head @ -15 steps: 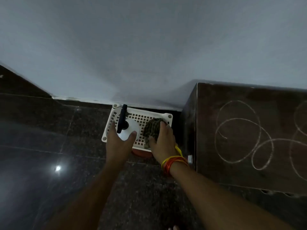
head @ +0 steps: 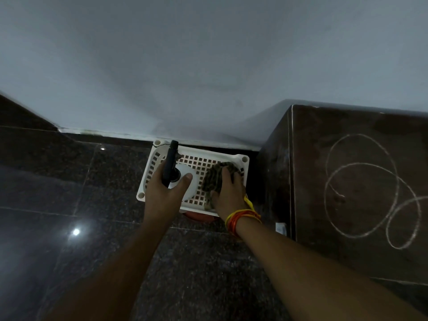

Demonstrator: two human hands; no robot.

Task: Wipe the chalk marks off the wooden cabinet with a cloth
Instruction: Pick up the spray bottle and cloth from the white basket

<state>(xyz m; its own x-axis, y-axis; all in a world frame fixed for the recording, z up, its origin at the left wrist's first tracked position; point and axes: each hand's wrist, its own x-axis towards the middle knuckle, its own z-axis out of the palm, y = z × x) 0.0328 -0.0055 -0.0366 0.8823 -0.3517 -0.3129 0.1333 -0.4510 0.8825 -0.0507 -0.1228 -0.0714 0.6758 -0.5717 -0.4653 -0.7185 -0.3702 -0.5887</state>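
Both hands down in the basket, picking up supplies

Left hand (head: 165,193) is wrapped around a white spray bottle (head: 187,179) with a black nozzle (head: 170,163), thumb on the near side, fingers curled round the far side. Bottle stands upright in a white perforated basket (head: 240,158) on the dark floor (head: 104,181), pushed up against the wall (head: 208,66). Grip sits high near the neck, probably so the trigger is ready once it comes out.

Right hand (head: 229,195) lies on a dark mottled cloth (head: 214,176) bunched in the right half of the basket; fingers are curled into the fabric, so it reads as grasping the cloth, not just resting on it. Red and yellow threads (head: 243,216) are tied round that wrist. Something red-orange (head: 199,216) shows under the basket's near edge, can't tell what.

Cabinet (head: 347,228) stands just right of the basket, its dark wood face turned toward the camera. Chalk marks (head: 361,167) are looping white ovals, overlapping, all intact, running out of frame at the right edge. Nothing wiped yet by the look of it.

Judgement: this is the fetch step, very early in the task. Basket parked beside the cabinet keeps the reach short. Next needs both items lifted clear of the basket walls and swung right toward the loops. Risk: the cloth could snag on the grid holes
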